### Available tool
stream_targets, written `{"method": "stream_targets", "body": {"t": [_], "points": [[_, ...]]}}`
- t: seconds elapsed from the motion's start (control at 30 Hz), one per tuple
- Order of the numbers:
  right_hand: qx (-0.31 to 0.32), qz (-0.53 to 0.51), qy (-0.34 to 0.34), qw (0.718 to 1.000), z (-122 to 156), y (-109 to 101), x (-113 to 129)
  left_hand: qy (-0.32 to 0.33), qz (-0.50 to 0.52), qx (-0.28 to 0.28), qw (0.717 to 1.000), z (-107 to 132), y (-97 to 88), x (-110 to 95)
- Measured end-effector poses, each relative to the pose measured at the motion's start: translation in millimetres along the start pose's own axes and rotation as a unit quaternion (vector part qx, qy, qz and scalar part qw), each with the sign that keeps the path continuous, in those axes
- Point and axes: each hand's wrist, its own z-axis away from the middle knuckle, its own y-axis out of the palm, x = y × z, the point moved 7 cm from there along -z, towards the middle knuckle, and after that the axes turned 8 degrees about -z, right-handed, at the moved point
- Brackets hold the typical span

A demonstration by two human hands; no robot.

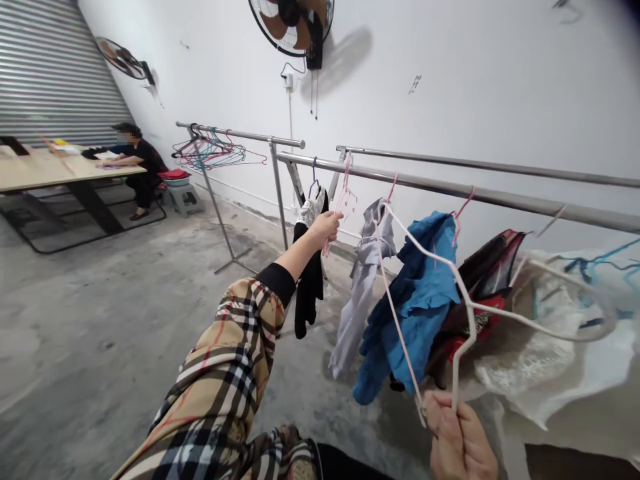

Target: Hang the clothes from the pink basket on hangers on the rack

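My left hand (327,228), in a plaid sleeve, reaches out to the rail. Its fingers are closed on a pink clothes hanger (346,193) that hangs there by its hook. Just behind it, a black garment with a white patterned top (309,277) hangs from a dark hanger. Low on the right, my right hand (463,437) grips a white clothes hanger (470,307) by its lower end, tilted in front of the hung clothes. Beyond that hanger are a pale grey garment (357,287) and a blue ruffled garment (407,307).
The metal rail (425,183) runs across to the right, bearing a dark red-trimmed garment (487,267) and clear plastic wrapping (540,333). Farther left, another rack holds several bare hangers (215,150). A person (145,157) sits at a table (45,170). Wall fans (293,20) hang above.
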Motion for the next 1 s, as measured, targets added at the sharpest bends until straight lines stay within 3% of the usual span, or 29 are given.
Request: {"method": "stream_targets", "body": {"t": [0.1,0.17,0.37,0.5,0.6,0.77,0.9,1.0], "points": [[-0.025,-0.046,-0.029,0.998,-12.3,30.2,4.8,0.005,0.017,0.003,1.000,24.5,-1.6,-13.5],[-0.023,-0.060,-0.044,0.997,-21.3,54.1,5.6,0.010,0.027,-0.001,1.000,53.3,-4.3,-9.9],[0.065,-0.021,-0.089,0.994,-28.3,145.0,-7.4,0.048,0.080,0.022,0.995,156.1,-12.6,46.2],[0.142,0.015,-0.201,0.969,-8.9,213.5,-4.9,0.137,-0.017,-0.056,0.989,182.8,-55.0,60.3],[0.184,-0.024,-0.226,0.956,0.6,261.5,-2.3,0.160,-0.063,-0.123,0.977,178.4,-100.0,55.2],[0.289,-0.117,-0.171,0.935,-4.2,348.0,-13.3,0.115,-0.103,-0.231,0.961,148.8,-169.3,46.5],[0.339,-0.131,-0.167,0.916,-20.0,408.3,-29.5,0.111,-0.144,-0.257,0.949,109.7,-207.0,42.2],[0.365,-0.114,-0.180,0.906,-34.2,438.9,-44.1,0.108,-0.150,-0.249,0.951,76.2,-232.8,39.6]]}}
